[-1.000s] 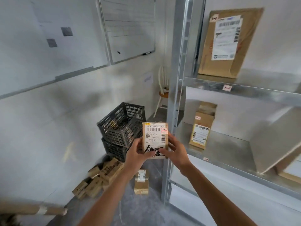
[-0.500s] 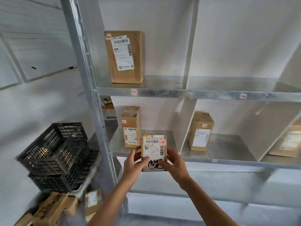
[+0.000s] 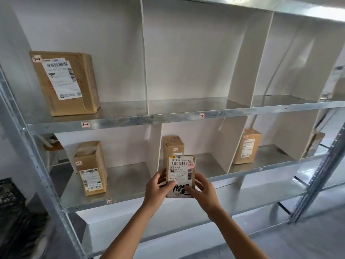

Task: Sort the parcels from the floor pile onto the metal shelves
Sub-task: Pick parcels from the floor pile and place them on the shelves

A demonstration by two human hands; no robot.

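1. Head view: we hold one small parcel (image 3: 180, 174) upright in front of us, off the metal shelves (image 3: 130, 122), its printed label and black scrawl facing us.
2. Our left hand (image 3: 156, 189) grips the parcel's lower left edge, thumb across the front. Our right hand (image 3: 202, 191) grips the lower right edge in the same way.
3. Both grips match those of half a second ago; the parcel has not changed hands or turned.
4. Our view has swung right since then. The parcel now covers the lower part of a tall brown box (image 3: 172, 145) in the middle compartment of the lower shelf. Earlier it sat before the left compartment's front edge.
5. The black crate (image 3: 11, 212) shows only as a sliver at far left, where before the whole stack was in sight. The floor pile and the whiteboard have left the view.
6. A large taped box (image 3: 65, 83) stands tilted at the left of the upper shelf, above a small tag (image 3: 85, 124) on the shelf rim.
7. Below it an open-topped box (image 3: 91, 169) stands in the lower left compartment.
8. Another labelled box (image 3: 247, 145) stands in the compartment to the right, newly in full view, as is the far right upright (image 3: 317, 176).
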